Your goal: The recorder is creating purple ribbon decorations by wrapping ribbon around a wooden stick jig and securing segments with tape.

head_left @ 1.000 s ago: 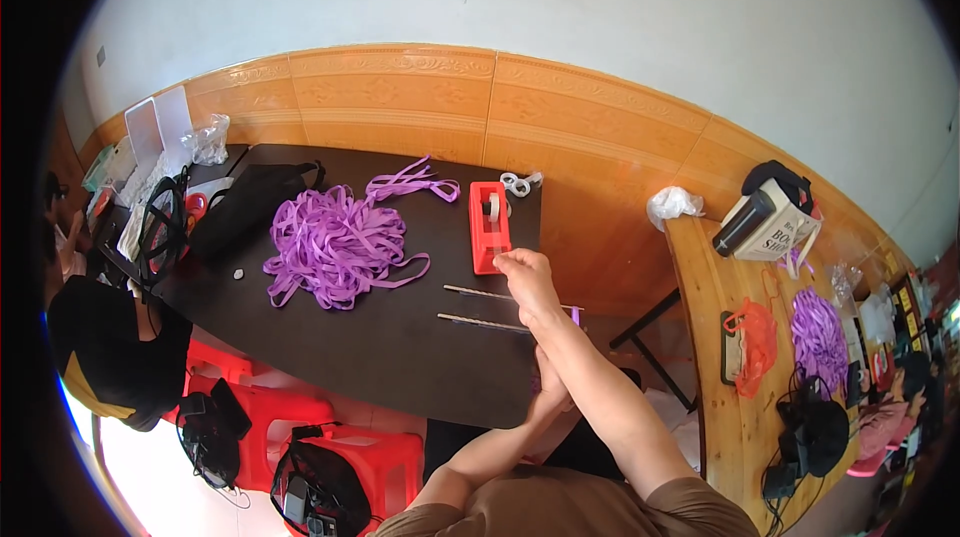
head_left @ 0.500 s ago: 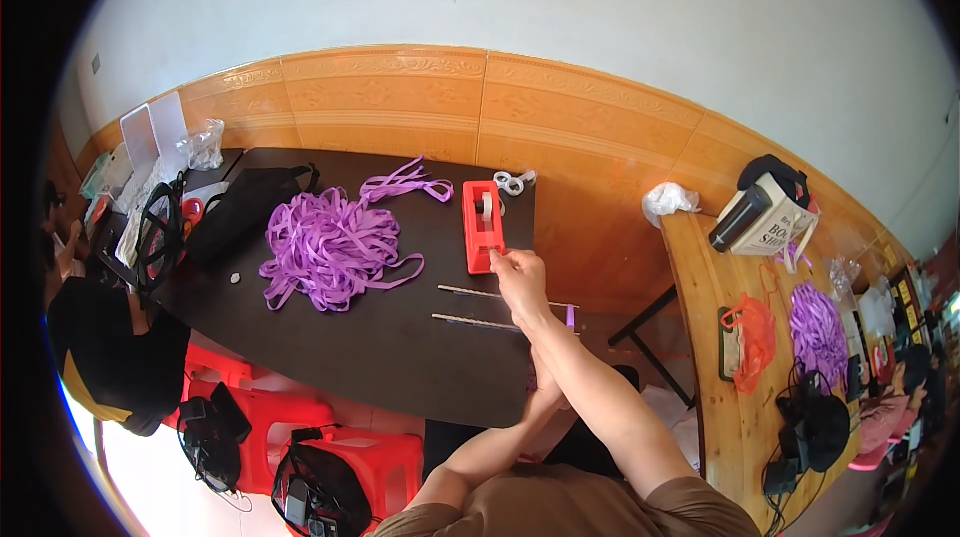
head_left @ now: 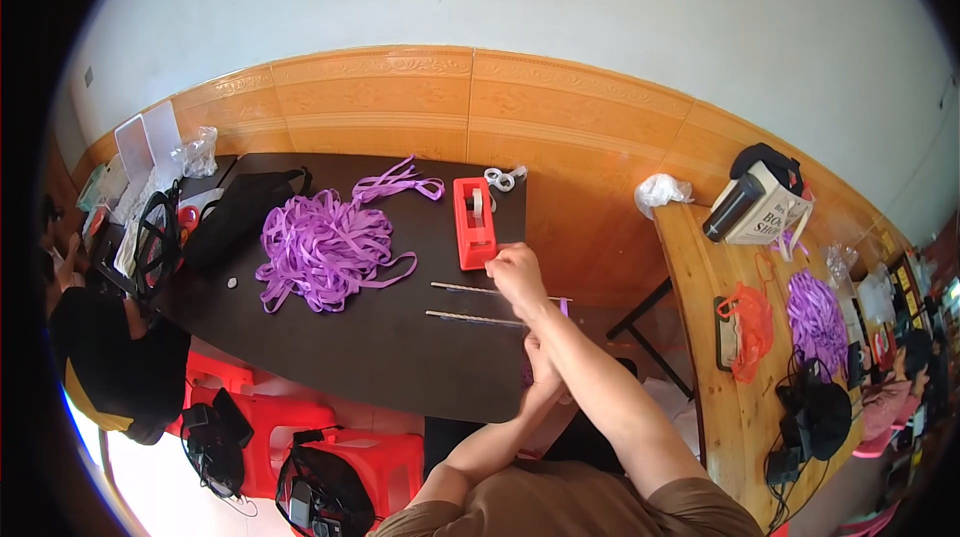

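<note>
A red tape dispenser (head_left: 472, 227) lies on the dark table (head_left: 340, 347), with two thin metal rods (head_left: 470, 317) just in front of it. My right hand (head_left: 517, 273) reaches over the rods with its fingers pinched at the dispenser's near end; what they pinch is too small to see. My left hand (head_left: 546, 369) is closed at the table's near right edge, and a short piece of purple ribbon (head_left: 527, 373) shows beside it. A pile of purple ribbon (head_left: 318, 247) lies left of the dispenser.
A black bag (head_left: 235, 217), scissors (head_left: 500, 178) and plastic bags sit at the back of the table. Red stools (head_left: 250, 417) with bags stand below it. A person in black sits at the left. A wooden bench (head_left: 735, 377) on the right carries a box, an orange bag and more ribbon.
My right hand stays at the dispenser's near end. My left hand has risen slightly toward the table edge.
</note>
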Action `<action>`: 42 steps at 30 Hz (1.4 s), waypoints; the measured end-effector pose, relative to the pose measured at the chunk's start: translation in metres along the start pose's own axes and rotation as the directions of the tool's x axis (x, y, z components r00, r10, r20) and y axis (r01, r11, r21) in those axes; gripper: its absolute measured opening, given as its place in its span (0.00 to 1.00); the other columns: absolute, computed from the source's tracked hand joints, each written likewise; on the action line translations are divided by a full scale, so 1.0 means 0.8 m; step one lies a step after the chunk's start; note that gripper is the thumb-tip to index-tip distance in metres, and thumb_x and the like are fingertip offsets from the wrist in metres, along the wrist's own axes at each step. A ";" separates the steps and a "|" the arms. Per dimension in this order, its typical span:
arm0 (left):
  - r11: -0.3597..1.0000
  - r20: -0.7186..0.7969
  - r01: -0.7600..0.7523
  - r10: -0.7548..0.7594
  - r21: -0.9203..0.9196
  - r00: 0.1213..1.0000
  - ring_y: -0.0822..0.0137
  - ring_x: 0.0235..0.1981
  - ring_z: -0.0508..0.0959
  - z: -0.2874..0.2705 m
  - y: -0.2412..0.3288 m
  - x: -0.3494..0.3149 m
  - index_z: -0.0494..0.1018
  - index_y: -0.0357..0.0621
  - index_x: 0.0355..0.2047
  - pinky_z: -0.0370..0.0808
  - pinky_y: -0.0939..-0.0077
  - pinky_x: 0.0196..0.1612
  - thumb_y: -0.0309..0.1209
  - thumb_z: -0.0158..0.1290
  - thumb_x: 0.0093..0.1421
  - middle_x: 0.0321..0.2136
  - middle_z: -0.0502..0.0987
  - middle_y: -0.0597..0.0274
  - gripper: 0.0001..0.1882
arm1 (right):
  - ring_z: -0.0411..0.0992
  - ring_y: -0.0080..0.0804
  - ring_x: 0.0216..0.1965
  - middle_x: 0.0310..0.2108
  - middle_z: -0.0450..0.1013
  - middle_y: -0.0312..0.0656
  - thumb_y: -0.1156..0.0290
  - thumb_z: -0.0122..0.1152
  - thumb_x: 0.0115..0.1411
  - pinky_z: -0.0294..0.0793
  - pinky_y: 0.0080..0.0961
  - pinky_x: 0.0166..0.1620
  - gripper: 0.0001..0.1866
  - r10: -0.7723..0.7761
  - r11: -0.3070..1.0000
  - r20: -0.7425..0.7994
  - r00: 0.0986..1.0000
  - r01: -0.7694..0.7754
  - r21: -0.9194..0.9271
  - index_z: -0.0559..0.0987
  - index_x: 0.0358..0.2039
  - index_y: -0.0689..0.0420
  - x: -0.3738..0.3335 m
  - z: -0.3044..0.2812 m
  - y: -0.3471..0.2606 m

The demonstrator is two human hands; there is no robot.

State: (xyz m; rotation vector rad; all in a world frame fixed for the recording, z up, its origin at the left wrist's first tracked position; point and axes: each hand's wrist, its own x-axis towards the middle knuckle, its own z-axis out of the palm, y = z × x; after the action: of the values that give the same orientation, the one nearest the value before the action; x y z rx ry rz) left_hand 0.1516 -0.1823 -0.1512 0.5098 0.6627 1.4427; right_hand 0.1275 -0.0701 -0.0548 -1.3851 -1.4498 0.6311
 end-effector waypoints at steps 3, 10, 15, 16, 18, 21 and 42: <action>0.987 -0.119 0.009 -0.028 -0.160 0.993 0.74 0.21 0.72 0.045 0.043 -0.009 0.72 0.37 0.27 0.71 0.79 0.27 0.27 0.51 0.55 0.21 0.74 0.64 0.05 | 0.67 0.20 0.31 0.27 0.73 0.36 0.67 0.58 0.55 0.64 0.16 0.33 0.10 0.177 0.933 0.411 0.894 -0.285 0.218 0.78 0.28 0.63 0.010 -0.075 -0.016; 0.988 -0.180 0.070 -0.094 -0.140 0.979 0.72 0.18 0.71 0.049 0.058 -0.008 0.70 0.41 0.21 0.70 0.78 0.26 0.38 0.48 0.60 0.16 0.71 0.63 0.15 | 0.67 0.26 0.41 0.48 0.67 0.47 0.73 0.52 0.57 0.66 0.23 0.45 0.08 0.109 0.985 0.720 0.685 -0.174 0.016 0.76 0.25 0.61 -0.006 -0.206 -0.002; 0.995 -0.222 0.061 -0.078 -0.084 0.972 0.71 0.16 0.69 0.049 0.057 -0.005 0.69 0.43 0.20 0.67 0.78 0.24 0.48 0.48 0.60 0.14 0.70 0.63 0.22 | 0.66 0.29 0.42 0.41 0.69 0.45 0.72 0.51 0.56 0.65 0.25 0.43 0.08 0.095 0.990 0.780 0.618 -0.138 -0.011 0.75 0.24 0.62 -0.016 -0.205 0.031; 0.996 -0.222 0.061 -0.075 -0.070 0.972 0.72 0.15 0.69 0.051 0.057 -0.005 0.69 0.43 0.20 0.67 0.78 0.24 0.48 0.48 0.60 0.14 0.70 0.63 0.22 | 0.66 0.30 0.43 0.39 0.69 0.46 0.72 0.51 0.55 0.65 0.25 0.43 0.09 0.078 0.995 0.789 0.610 -0.094 -0.025 0.74 0.23 0.63 -0.016 -0.205 0.032; 0.996 -0.227 0.056 -0.070 -0.070 0.971 0.72 0.15 0.70 0.055 0.059 -0.006 0.69 0.43 0.20 0.67 0.78 0.23 0.48 0.48 0.60 0.14 0.70 0.63 0.21 | 0.65 0.32 0.44 0.37 0.69 0.46 0.72 0.50 0.55 0.65 0.26 0.42 0.09 0.029 0.999 0.790 0.612 -0.050 0.002 0.74 0.22 0.63 -0.015 -0.202 0.036; 0.997 -0.236 0.049 -0.063 -0.065 0.970 0.71 0.16 0.70 0.052 0.057 -0.004 0.68 0.44 0.21 0.68 0.77 0.22 0.47 0.49 0.59 0.16 0.70 0.63 0.20 | 0.65 0.31 0.44 0.38 0.69 0.46 0.72 0.50 0.55 0.64 0.26 0.44 0.09 0.052 0.997 0.791 0.610 -0.070 -0.011 0.73 0.22 0.63 -0.015 -0.199 0.036; 0.999 -0.254 0.017 -0.029 -0.050 0.967 0.74 0.13 0.70 0.056 0.054 0.000 0.70 0.46 0.19 0.67 0.81 0.17 0.41 0.54 0.57 0.14 0.71 0.67 0.16 | 0.64 0.30 0.33 0.29 0.69 0.41 0.74 0.52 0.52 0.64 0.27 0.38 0.09 0.008 1.000 0.764 0.645 -0.023 0.009 0.74 0.20 0.64 -0.015 -0.193 0.043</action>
State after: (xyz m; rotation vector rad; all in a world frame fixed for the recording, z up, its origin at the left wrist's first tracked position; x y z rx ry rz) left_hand 0.1507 -0.1757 -0.0890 0.2803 0.8335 1.5119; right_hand 0.2781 -0.1135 -0.0317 -1.1441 -2.0802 1.3601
